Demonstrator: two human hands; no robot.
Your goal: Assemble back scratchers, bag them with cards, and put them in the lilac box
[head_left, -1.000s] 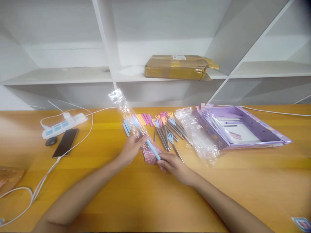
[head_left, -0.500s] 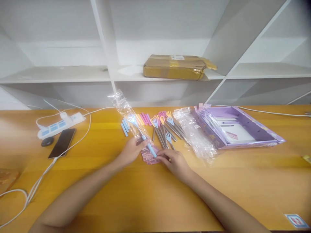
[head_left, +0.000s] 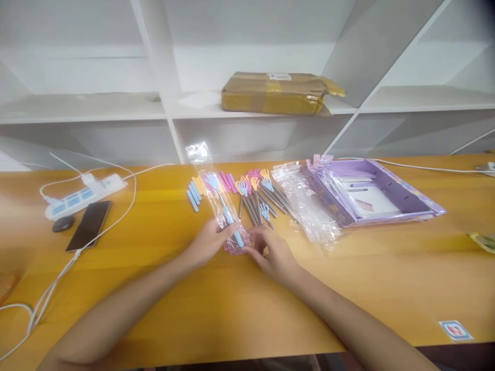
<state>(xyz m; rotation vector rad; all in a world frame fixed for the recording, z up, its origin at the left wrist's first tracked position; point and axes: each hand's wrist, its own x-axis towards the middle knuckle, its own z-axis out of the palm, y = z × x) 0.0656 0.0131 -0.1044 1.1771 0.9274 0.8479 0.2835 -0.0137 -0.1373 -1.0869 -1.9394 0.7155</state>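
Observation:
A back scratcher (head_left: 238, 238) with a light blue hand-shaped head and blue grip lies in a clear plastic bag (head_left: 199, 153), slanting away from me. My left hand (head_left: 211, 239) is closed around its middle, thumb on top. At the near end of the bag, my right hand (head_left: 270, 252) has its fingers curled at the plastic edge beside the grip. Pink printed cards (head_left: 232, 251) lie partly hidden beneath. Just beyond are several back scratchers (head_left: 253, 203) with bare metal rods, and loose blue (head_left: 194, 196), yellow (head_left: 199, 184) and pink grip sleeves (head_left: 228, 182).
Clear plastic bags (head_left: 309, 206) are heaped against a purple box (head_left: 402, 216) on the right. A power strip (head_left: 87, 196), a phone (head_left: 89, 225) and white cables are at left. A taped carton (head_left: 270, 98) rests on the shelf behind the table.
The bag now lies straighter along the back scratcher, and its plastic reaches around the blue grip. My right hand's fingers have shifted along the bag's near edge. The camera view has shifted slightly.

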